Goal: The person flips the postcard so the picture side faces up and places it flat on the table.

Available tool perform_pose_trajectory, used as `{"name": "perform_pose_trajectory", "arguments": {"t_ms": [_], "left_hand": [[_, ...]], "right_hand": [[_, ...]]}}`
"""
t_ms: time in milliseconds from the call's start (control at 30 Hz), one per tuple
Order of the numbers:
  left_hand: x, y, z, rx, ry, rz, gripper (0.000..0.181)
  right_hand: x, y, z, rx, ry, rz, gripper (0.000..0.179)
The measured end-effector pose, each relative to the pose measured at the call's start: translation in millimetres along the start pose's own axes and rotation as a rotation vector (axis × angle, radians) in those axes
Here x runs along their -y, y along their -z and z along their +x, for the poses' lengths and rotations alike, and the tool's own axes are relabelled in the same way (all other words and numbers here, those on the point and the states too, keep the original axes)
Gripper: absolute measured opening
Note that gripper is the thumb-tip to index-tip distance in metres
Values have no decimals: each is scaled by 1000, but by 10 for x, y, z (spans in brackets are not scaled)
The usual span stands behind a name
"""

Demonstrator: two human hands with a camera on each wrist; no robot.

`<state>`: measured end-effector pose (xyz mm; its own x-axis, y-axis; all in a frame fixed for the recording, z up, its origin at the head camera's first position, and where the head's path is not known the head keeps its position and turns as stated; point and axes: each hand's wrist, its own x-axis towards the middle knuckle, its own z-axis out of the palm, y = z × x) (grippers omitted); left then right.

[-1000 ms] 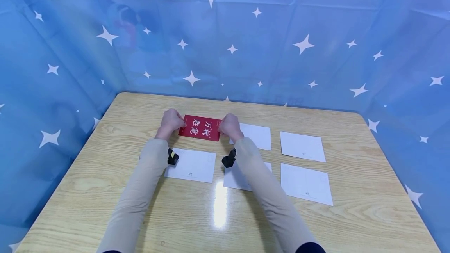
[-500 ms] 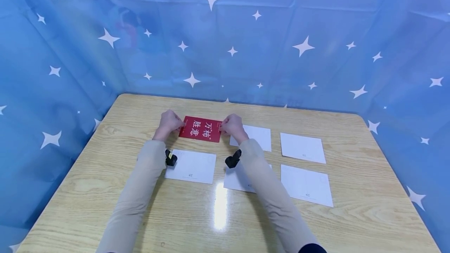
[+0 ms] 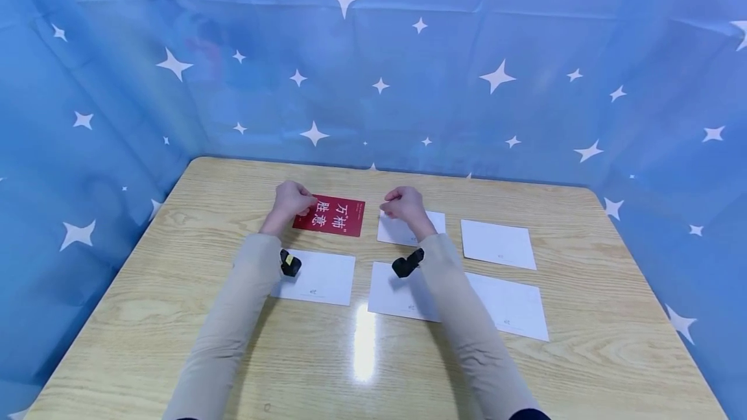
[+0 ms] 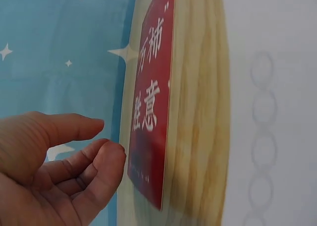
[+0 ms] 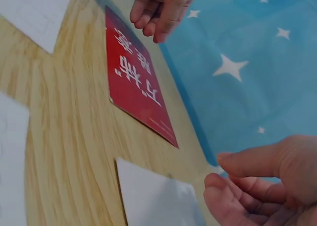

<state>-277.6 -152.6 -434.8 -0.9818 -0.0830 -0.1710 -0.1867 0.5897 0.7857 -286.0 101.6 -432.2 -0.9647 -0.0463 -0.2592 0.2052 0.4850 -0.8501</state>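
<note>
A red card (image 3: 344, 218) with white Chinese characters lies face up at the back left of the table. Over its left end hovers my left hand (image 3: 292, 199); in the left wrist view thumb and fingers (image 4: 110, 164) are parted, with nothing between them. My right hand (image 3: 405, 205) is in the air over a white card (image 3: 390, 231), to the right of the red one. Its thumb (image 5: 247, 161) and loosely bent fingers hold nothing in the right wrist view, and a gap separates this hand from the red card (image 5: 126, 87).
Several more white cards lie in two rows: one at the back right (image 3: 500, 244), others along the front, such as the left one (image 3: 321, 277) and the right one (image 3: 513, 310). The wooden table (image 3: 175, 316) meets a blue starry curtain (image 3: 373, 50) behind.
Both hands have let go of the red card's ends. The right hand has moved right, over the white card; the left has shifted slightly right over the red card, which stays flat.
</note>
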Motion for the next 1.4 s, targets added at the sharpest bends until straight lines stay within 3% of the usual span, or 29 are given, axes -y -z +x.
{"name": "perform_pose_trajectory", "arguments": {"t_ms": [533,900,1400], "left_hand": [[-317,-349,-49,102,-69,-37,20],[-552,-648,-30,154,-83,-29,24],[-807,-1044,-30,210,-95,21,37]], "right_hand": [[-207,454,-95,-58,-50,-6,25],[-379,676,-188,-91,-74,10,30],[-553,862,-226,-136,-85,-134,35]]}}
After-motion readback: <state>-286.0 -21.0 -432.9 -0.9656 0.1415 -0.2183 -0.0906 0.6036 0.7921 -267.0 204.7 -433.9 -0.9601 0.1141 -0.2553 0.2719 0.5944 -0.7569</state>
